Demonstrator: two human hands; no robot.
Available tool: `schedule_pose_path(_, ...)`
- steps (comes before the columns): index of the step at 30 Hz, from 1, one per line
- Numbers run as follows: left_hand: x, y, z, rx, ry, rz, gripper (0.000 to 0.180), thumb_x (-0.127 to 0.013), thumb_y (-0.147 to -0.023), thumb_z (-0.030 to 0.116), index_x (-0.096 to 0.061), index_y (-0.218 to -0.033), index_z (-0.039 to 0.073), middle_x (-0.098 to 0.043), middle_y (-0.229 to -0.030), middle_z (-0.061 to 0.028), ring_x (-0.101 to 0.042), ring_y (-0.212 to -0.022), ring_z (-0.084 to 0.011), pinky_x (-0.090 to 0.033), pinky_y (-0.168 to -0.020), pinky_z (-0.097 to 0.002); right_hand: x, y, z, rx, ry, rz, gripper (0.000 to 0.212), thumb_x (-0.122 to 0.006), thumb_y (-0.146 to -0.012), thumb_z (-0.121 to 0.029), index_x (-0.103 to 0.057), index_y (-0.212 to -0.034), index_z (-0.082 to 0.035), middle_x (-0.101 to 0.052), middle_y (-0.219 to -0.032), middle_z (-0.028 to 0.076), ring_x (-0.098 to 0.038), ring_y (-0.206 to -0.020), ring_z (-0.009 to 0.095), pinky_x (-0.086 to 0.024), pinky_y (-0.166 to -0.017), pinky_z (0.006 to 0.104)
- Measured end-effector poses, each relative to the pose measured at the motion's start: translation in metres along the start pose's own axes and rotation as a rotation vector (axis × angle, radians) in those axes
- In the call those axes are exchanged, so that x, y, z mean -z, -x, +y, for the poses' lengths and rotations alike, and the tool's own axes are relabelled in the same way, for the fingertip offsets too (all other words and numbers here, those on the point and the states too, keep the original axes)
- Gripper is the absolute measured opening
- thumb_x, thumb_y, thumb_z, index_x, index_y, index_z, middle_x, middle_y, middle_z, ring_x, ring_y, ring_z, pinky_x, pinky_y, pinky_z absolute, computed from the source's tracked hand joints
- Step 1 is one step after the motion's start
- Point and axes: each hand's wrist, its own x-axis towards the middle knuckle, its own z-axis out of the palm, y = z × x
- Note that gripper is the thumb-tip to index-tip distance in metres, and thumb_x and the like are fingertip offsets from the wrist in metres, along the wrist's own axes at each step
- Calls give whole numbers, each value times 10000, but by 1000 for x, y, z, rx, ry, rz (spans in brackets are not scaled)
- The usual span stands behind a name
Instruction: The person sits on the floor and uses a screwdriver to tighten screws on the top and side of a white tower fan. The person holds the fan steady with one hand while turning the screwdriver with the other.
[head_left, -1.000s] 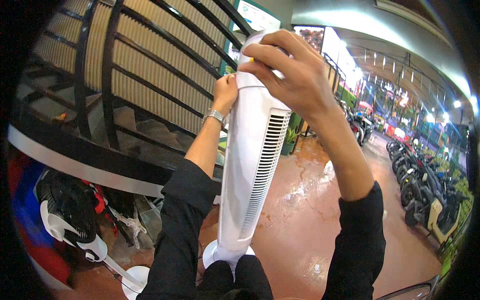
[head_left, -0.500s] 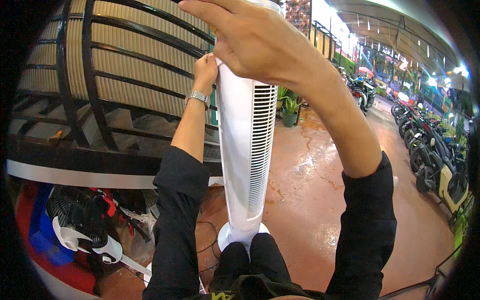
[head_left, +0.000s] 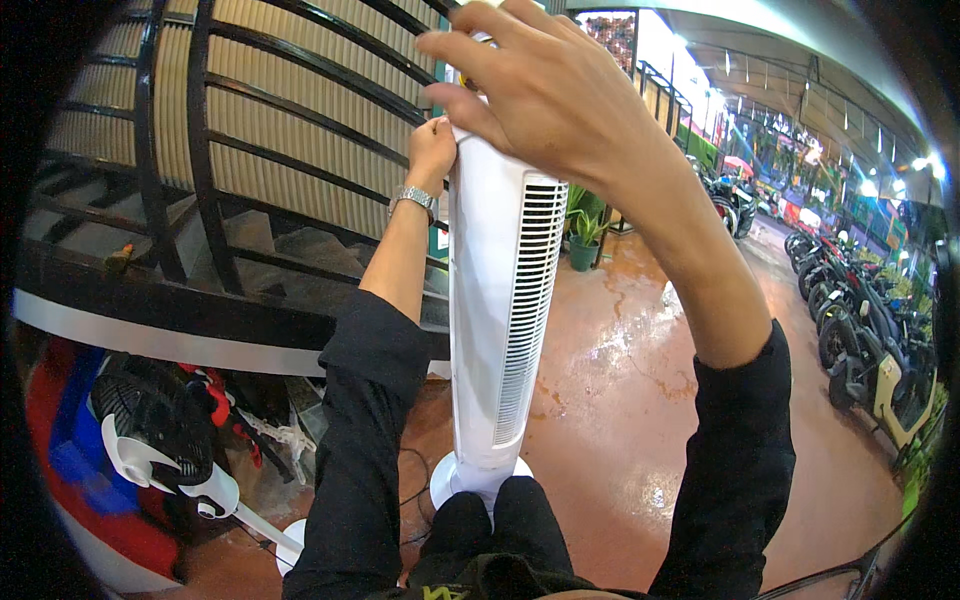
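A tall white tower fan [head_left: 485,300], with a slatted grille down its right side, stands upright on a round white base [head_left: 440,487] in front of my knees. My left hand [head_left: 432,152], with a metal-band watch at the wrist, is closed on the fan's upper left edge. Over the top end of the fan is my right hand [head_left: 560,95], its fingers spread and slightly bent. It hides most of the fan's top, and whether it touches the housing I cannot tell. A small yellow patch shows below its fingers.
Black railings [head_left: 205,150] and dark steps stand at left. Below them sits a white-and-black pedestal fan [head_left: 160,430]; a black cable [head_left: 415,465] lies by the base. A potted plant [head_left: 584,245] stands beyond, and several parked motorcycles [head_left: 860,320] line the right of the reddish floor.
My right hand's fingers have spread apart and shifted a little right and down. The view has shifted slightly. My left hand keeps its place on the tower fan.
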Motion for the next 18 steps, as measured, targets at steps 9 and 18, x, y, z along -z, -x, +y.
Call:
schedule_pose_path(9, -5, 20, 21, -17, -26, -27, 384, -487, -1036, 263, -718, -1136, -27, -744, -982, -115, -672, -926, -189, -502, -832, -347, 29, -14, -7, -221, -63, -315, 423, -592, -984, -196, -497, -1319, 44, -590, -1166, 236, -668, -1030, 364, -599, -814, 444)
schedule_pose_path(18, 3, 10, 12, 14, -87, 5, 375, -498, -1019, 259, -734, -1124, -13, -757, -1042, -172, -711, -968, -260, -522, -854, -380, 22, -9, -2, -96, -11, -376, 401, -554, -1009, -230, -533, -1287, 59, -583, -1240, 239, -645, -1093, 351, -581, -918, 404)
